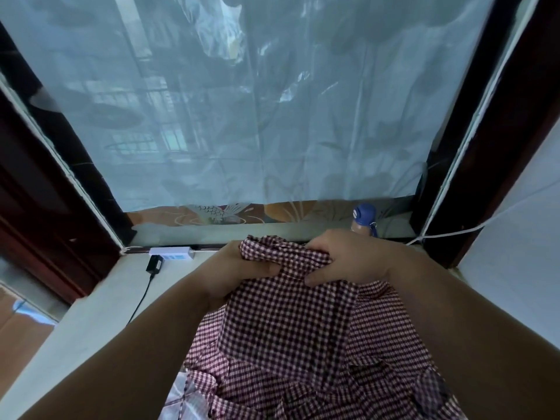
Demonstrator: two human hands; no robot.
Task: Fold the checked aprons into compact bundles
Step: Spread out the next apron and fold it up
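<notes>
- So the whole thing happens over a pale ledge (91, 310) that runs up to a window.
- The checked apron (288, 322) is held up above the ledge, toward its right side. The top edge is scrunched into a bunch and the rest hangs down fairly flat.
- The left hand (239, 268) is closed tight on the left end of that bunch, fingers dug into the cloth.
- The right hand (348, 259) is clamped on the right end, fingers curled over the top and thumb pressed on the front. The two hands are just beside each other.
- Under the hanging part, at the near end of the ledge, sits a heap of checked cloth (385, 353) in a lighter check. Can't tell if it's a second apron or more of the same one.
- At the back of the ledge on the left there's a white power strip (171, 253) with a black plug (154, 264) just in front of it.
- At the back on the right, a bottle (365, 219) with a blue cap pokes up behind the right hand.
- A see-through curtain (272, 116) hangs down to the ledge's far edge.
</notes>
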